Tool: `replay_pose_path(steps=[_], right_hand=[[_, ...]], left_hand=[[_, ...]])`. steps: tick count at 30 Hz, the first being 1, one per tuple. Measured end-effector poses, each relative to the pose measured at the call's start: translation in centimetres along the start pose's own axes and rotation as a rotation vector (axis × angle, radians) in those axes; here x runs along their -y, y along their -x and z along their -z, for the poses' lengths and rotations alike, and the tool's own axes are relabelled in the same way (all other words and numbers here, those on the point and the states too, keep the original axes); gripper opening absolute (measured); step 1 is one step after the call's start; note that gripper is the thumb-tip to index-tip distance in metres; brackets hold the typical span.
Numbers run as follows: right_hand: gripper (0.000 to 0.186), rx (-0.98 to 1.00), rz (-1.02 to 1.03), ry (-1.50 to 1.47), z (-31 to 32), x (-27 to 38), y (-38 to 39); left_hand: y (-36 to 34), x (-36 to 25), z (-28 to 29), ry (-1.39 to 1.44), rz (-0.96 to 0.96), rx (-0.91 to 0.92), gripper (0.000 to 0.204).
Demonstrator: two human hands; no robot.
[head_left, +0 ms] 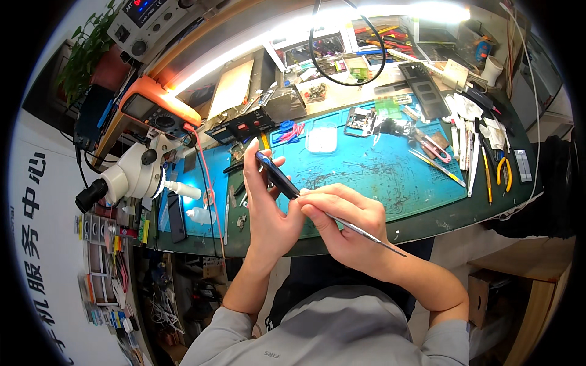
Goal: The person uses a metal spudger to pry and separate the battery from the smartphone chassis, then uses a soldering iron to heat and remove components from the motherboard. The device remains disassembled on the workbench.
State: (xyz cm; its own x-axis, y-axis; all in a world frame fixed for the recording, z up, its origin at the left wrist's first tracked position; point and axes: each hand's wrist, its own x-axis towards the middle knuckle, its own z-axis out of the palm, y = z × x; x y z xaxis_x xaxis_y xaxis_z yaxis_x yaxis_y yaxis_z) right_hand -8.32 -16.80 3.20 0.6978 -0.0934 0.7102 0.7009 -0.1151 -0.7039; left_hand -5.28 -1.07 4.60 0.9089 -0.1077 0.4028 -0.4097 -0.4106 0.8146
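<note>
Above the front edge of the bench, my left hand grips a dark smartphone that is tilted nearly edge-on, so its face is mostly hidden from this angle. My right hand pinches a slim metal hand tool, its shaft sticking out toward the lower right. The tool's front end meets the phone's lower edge near my fingertips; the exact shape of that tip is hidden. Beneath both hands lies a blue work mat with dark scratches.
A white microscope and an orange multimeter stand at the left. On the mat are a clear tray and a disassembled phone. Yellow-handled pliers and tweezers lie right. A black cable loop hangs above the back.
</note>
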Motion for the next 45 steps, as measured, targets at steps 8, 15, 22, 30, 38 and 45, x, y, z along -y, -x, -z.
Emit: replay_pose_path(steps=[8, 15, 22, 30, 38, 45], right_hand=[[0.016, -0.019, 0.059, 0.066, -0.2, 0.0, -0.1], [0.023, -0.035, 0.176, 0.177, -0.6, -0.4, -0.5], [0.026, -0.042, 0.198, 0.184, -0.9, -0.4, -0.4], [0.026, 0.035, 0.211, 0.229, -0.5, 0.5, -0.9], [0.022, 0.049, 0.162, 0.154, -0.2, 0.3, -1.0], [0.018, 0.058, 0.137, 0.115, -0.3, 0.5, -1.1]], left_hand=[[-0.2, 0.1, 0.1, 0.002, 0.000, 0.026, 0.099], [0.0, 0.0, 0.1, -0.027, -0.027, 0.027, 0.105], [0.1, 0.0, 0.2, 0.002, -0.042, 0.005, 0.098], [0.1, -0.7, 0.7, -0.033, -0.062, -0.007, 0.092], [0.0, -0.7, 0.7, -0.032, -0.069, -0.009, 0.092], [0.4, -0.5, 0.4, -0.104, -0.103, -0.045, 0.091]])
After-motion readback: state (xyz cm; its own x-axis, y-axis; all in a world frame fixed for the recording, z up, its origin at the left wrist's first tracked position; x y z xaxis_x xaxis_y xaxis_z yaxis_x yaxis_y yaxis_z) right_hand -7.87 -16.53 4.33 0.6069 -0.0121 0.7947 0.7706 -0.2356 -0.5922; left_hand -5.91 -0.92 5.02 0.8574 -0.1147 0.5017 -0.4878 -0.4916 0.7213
